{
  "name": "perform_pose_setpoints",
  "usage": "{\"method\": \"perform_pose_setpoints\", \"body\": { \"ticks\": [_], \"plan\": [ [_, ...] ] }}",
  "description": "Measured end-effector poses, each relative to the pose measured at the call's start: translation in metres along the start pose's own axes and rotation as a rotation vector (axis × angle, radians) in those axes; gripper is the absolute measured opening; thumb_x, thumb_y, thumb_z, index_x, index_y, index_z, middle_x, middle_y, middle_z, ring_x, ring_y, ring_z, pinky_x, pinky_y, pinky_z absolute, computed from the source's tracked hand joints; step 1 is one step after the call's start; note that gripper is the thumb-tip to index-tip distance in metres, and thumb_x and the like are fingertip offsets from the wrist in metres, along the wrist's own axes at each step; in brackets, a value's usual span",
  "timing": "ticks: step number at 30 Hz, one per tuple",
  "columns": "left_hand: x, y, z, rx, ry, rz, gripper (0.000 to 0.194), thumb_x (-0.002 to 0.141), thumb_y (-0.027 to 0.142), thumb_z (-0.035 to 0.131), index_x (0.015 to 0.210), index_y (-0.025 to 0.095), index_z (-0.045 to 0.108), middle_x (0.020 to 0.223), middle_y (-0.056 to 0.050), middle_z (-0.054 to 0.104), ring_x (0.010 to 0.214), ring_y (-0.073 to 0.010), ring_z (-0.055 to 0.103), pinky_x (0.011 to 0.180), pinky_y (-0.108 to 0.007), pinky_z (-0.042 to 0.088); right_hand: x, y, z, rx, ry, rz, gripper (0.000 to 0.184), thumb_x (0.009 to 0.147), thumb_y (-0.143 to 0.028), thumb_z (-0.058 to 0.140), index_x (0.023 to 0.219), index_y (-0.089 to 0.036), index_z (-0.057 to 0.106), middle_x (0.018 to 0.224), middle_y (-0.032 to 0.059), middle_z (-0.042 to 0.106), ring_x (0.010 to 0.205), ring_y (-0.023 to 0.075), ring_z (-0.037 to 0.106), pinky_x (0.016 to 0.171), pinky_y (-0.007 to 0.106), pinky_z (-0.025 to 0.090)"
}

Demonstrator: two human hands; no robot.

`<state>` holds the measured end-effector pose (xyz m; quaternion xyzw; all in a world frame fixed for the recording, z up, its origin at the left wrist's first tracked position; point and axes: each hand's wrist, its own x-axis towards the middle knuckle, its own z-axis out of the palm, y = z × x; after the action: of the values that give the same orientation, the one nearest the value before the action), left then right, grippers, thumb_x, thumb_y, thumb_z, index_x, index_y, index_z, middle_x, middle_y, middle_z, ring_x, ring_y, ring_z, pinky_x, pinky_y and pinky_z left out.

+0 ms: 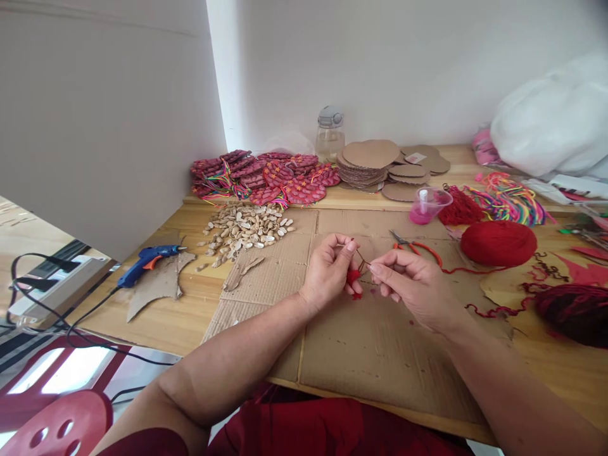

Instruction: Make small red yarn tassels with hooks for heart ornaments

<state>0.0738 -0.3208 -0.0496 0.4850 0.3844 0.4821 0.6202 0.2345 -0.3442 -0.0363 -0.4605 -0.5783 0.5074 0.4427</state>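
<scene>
My left hand is closed, its thumb and forefinger pinching a thin dark cord. Below that pinch, a small bunch of red yarn shows among the fingers of the same hand. My right hand is closed too, with thumb and fingertip pressed on the cord's other side. Both hands are held over a brown cardboard sheet. Just beyond the right hand lie orange-handled scissors or pliers. The cord's ends are hidden by my fingers.
Farther back are peanut shells, red decorated pieces, stacked cardboard cutouts and a bottle. At left lies a blue glue gun with a trailing cable. A pink-filled cup and red yarn ball stand right.
</scene>
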Motion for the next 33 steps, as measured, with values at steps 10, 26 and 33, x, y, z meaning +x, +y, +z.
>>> {"method": "perform_pose_setpoints", "body": {
  "ticks": [10,26,33],
  "plan": [
    [0.009,-0.003,-0.006,-0.007,0.148,-0.029,0.023,0.094,0.044,0.044,0.092,0.023,0.036,0.054,0.009,0.055,0.032,-0.0115,0.054,0.026,-0.014,0.032,-0.009,-0.004,0.001,-0.237,-0.155,-0.148,0.016,0.092,-0.027,0.057,0.077,-0.02,0.061,0.066,-0.0025,0.054,0.057,0.0087,0.048,0.053,0.023,0.037],
    [0.001,0.001,0.0,0.05,-0.001,-0.01,0.038,0.087,0.057,0.054,0.098,0.023,0.039,0.056,0.009,0.055,0.037,-0.0124,0.058,0.033,-0.016,0.041,-0.001,-0.008,-0.002,0.447,-0.032,0.221,0.029,0.071,-0.035,0.079,0.077,-0.021,0.053,0.083,0.0011,0.065,0.055,0.0083,0.053,0.045,0.021,0.04],
    [-0.007,0.001,0.003,0.122,-0.069,0.043,0.035,0.088,0.055,0.054,0.098,0.022,0.046,0.055,0.008,0.054,0.038,-0.0097,0.056,0.034,-0.015,0.041,-0.004,-0.007,0.004,0.238,-0.043,0.312,0.038,0.072,-0.046,0.077,0.094,-0.019,0.062,0.052,-0.0057,0.056,0.034,0.007,0.045,0.031,0.018,0.03]
  ]
}}
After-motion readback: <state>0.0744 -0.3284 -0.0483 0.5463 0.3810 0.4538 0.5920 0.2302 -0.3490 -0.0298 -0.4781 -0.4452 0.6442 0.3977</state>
